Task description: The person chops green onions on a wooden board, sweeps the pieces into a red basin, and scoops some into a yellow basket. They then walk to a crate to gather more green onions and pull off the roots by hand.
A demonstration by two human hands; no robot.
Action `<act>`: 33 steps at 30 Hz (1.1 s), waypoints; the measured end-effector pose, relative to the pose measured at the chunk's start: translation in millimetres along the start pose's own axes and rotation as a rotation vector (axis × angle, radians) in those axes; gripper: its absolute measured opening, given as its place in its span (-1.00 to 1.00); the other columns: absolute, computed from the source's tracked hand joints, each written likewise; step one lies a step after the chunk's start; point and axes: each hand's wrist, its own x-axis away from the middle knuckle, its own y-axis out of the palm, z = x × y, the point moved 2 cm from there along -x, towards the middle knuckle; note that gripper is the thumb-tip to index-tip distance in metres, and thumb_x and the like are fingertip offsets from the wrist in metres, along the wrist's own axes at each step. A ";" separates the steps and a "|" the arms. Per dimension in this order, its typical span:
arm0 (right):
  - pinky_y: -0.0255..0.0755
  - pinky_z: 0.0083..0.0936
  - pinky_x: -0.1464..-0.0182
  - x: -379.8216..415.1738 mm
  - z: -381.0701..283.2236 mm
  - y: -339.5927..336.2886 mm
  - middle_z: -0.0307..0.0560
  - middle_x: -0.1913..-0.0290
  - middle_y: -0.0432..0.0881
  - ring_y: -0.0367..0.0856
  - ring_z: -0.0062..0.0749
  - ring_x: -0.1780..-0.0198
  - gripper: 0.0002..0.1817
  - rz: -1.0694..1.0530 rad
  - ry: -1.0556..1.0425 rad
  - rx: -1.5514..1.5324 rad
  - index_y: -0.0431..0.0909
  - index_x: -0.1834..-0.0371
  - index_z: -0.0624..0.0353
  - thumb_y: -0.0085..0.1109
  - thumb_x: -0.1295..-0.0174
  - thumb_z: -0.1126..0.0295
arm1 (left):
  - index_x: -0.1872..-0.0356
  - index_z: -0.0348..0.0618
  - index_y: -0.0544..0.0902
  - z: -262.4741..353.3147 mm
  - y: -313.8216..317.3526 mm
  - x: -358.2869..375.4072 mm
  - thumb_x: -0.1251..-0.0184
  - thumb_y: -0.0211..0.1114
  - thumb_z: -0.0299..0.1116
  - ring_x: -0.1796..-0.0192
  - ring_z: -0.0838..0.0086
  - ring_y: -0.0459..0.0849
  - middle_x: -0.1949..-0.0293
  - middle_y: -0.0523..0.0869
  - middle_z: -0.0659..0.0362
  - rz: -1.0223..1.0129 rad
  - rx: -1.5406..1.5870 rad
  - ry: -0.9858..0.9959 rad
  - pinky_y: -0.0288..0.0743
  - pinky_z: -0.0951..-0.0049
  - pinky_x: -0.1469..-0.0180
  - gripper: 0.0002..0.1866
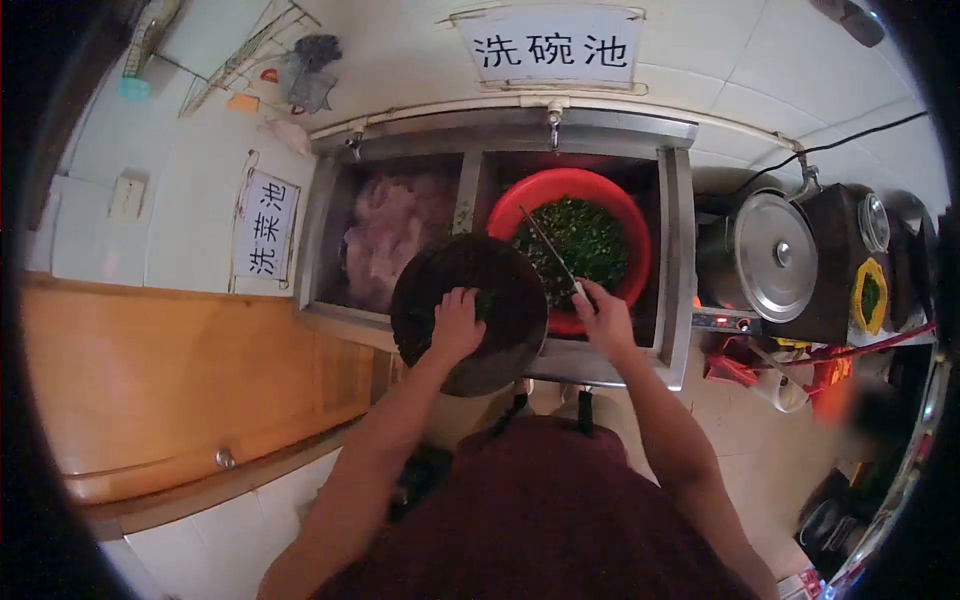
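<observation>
My right hand [604, 322] grips a kitchen knife [546, 238] by its pale handle. Its long blade points up and left across a red basin [641, 225], which holds finely chopped greens [588, 232]. My left hand [459, 325] is on a dark round chopping board [430, 275], fingers curled around a small bunch of green leaves [485, 304]; the palm side is hidden. The board overlaps the front edge of the metal double sink [676, 250]. Beside it, the left compartment contains pale pinkish meat [392, 225], partly covered by the board.
Two taps [555, 118] rise behind the sink. At right, a large lidded pot [775, 255] stands near a cooker panel [722, 322] and a yellow basket of greens [869, 296]. A wooden door [210, 370] is at left. Buckets [782, 390] stand on the right floor.
</observation>
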 end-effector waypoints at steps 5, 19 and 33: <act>0.57 0.15 0.12 -16.5 68.8 42.0 0.21 0.33 0.74 0.73 0.22 0.23 -0.60 0.058 0.073 0.438 0.62 0.19 0.14 0.17 -0.42 -0.02 | -0.53 -0.32 0.23 -10.0 -9.3 7.6 -0.07 0.48 -0.27 -0.47 -0.10 0.32 -0.41 0.34 -0.21 -0.040 0.037 0.003 0.20 -0.11 -0.50 -0.03; 0.63 -0.09 0.18 12.6 -31.5 -51.9 -0.02 0.28 0.74 0.76 -0.03 0.20 -0.67 0.019 -0.112 0.695 0.59 0.23 0.10 0.44 -0.15 0.12 | -0.68 -0.02 0.01 180.7 -10.1 -99.7 -0.23 0.31 0.39 -0.65 -0.28 -0.07 -0.63 -0.05 -0.31 0.157 0.198 0.127 -0.16 -0.41 -0.55 0.15; 0.59 -0.19 0.23 99.5 2.7 -127.5 -0.08 0.33 0.73 0.75 -0.10 0.26 -0.73 0.259 -0.021 0.570 0.63 0.27 0.11 0.54 -0.05 0.31 | -0.51 0.03 0.39 106.5 13.5 -208.2 -0.23 0.48 0.07 -0.55 -0.14 0.22 -0.50 0.31 -0.18 0.228 -0.049 0.176 0.16 -0.31 -0.47 -0.15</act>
